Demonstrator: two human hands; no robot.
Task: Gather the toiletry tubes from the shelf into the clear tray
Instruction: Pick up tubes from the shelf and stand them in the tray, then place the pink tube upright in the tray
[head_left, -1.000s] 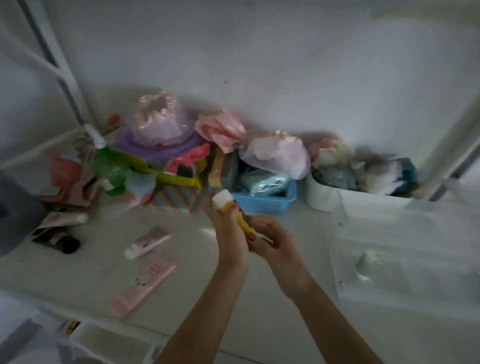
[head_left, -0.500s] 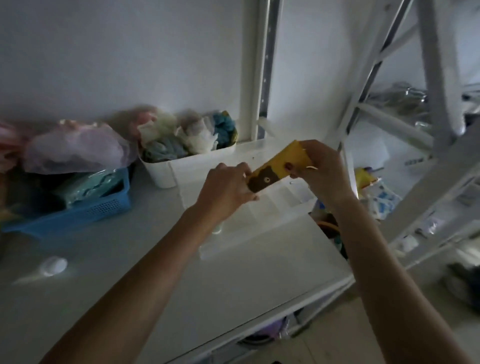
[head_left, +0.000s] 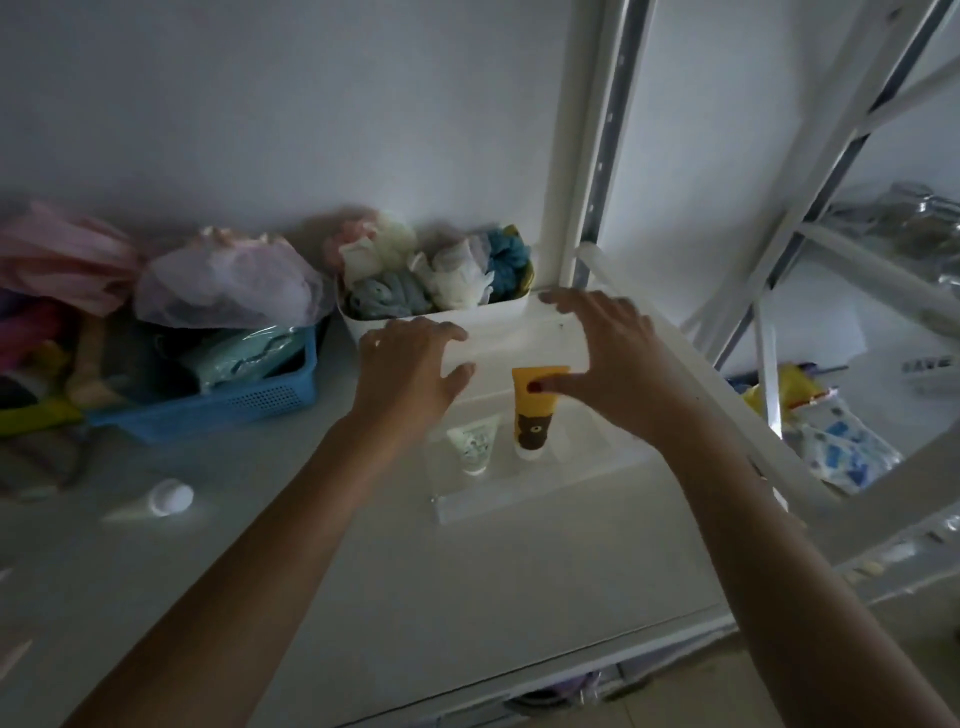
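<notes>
The clear tray (head_left: 524, 499) sits on the white shelf, right of centre. Inside it a yellow tube with a brown bear print (head_left: 531, 415) stands cap down, and a small pale green tube (head_left: 474, 444) stands beside it on its left. My right hand (head_left: 602, 364) hovers over the tray with fingers spread, its thumb touching the yellow tube's upper part. My left hand (head_left: 410, 369) is open above the tray's left side, holding nothing. A white tube (head_left: 156, 501) lies on the shelf at the left.
A white bin of bath puffs (head_left: 436, 291) stands right behind the tray. A blue basket (head_left: 234, 400) with packets and bags sits at the left. White rack posts (head_left: 597, 156) rise at the right, with more shelves and a blue-patterned packet (head_left: 841, 452) beyond.
My view swung right from the shelf's left side to the tray. The yellow tube, held in both hands before, now stands in the tray and both hands have opened.
</notes>
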